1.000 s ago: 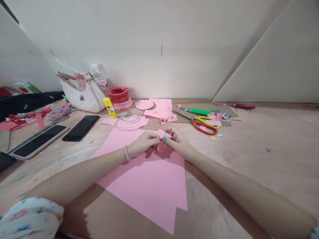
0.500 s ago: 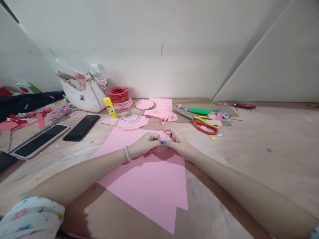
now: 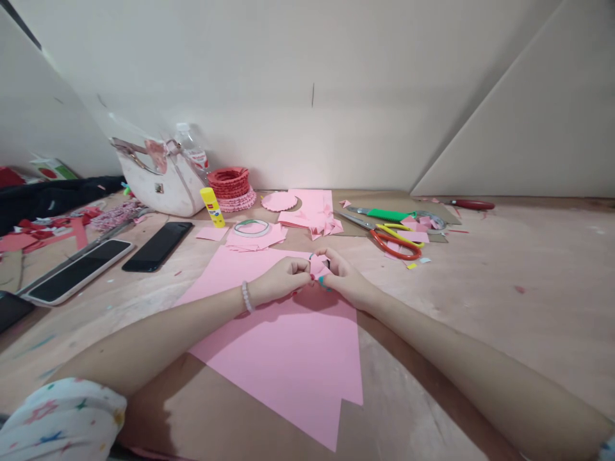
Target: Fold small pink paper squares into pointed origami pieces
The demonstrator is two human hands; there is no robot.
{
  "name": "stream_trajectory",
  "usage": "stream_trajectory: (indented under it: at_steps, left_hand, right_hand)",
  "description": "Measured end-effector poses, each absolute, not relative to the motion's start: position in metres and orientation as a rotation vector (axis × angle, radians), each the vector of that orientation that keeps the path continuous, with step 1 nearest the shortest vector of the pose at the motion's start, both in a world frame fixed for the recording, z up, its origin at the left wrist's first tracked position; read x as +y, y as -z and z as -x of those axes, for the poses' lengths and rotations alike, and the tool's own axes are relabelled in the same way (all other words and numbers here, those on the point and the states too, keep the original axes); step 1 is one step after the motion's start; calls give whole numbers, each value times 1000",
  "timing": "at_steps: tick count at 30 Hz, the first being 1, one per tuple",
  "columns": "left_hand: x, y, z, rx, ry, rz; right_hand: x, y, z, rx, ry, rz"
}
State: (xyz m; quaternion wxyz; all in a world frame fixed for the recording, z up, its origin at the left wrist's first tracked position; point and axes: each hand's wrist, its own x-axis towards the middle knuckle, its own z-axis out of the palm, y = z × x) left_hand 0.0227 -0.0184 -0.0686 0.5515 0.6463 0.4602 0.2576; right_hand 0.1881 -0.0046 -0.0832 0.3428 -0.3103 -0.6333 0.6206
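My left hand (image 3: 282, 280) and my right hand (image 3: 344, 278) meet just above a large pink paper sheet (image 3: 283, 365), and their fingertips pinch a small folded piece of pink paper (image 3: 319, 264) between them. Much of that small piece is hidden by my fingers. A beaded bracelet (image 3: 246, 297) circles my left wrist. The large sheet has a stepped, cut edge and lies flat on a brown cardboard surface (image 3: 384, 397).
Beyond my hands are a roll of tape (image 3: 251, 228) on pink squares, a yellow glue stick (image 3: 212, 207), orange-handled scissors (image 3: 394, 244), and a scalloped pink circle (image 3: 279, 201). Two phones (image 3: 157, 246) (image 3: 77, 271), a white handbag (image 3: 158, 182), and paper scraps lie around.
My hands have drawn slightly closer, and the small pink piece is folded more tightly between my fingertips. The head camera has shifted very slightly.
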Motion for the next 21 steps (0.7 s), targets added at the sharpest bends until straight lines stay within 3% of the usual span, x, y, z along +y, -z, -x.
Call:
stream_trajectory:
  at_steps: [12,21]
  left_hand:
    - [-18,64,-21,1144,-656,-1476]
    - [-14,66,-19,1175,-682,-1514]
  right_hand:
    - [1,86,-192,-1464,-1746,794]
    - [2,78,-197,-1624,-1550,851]
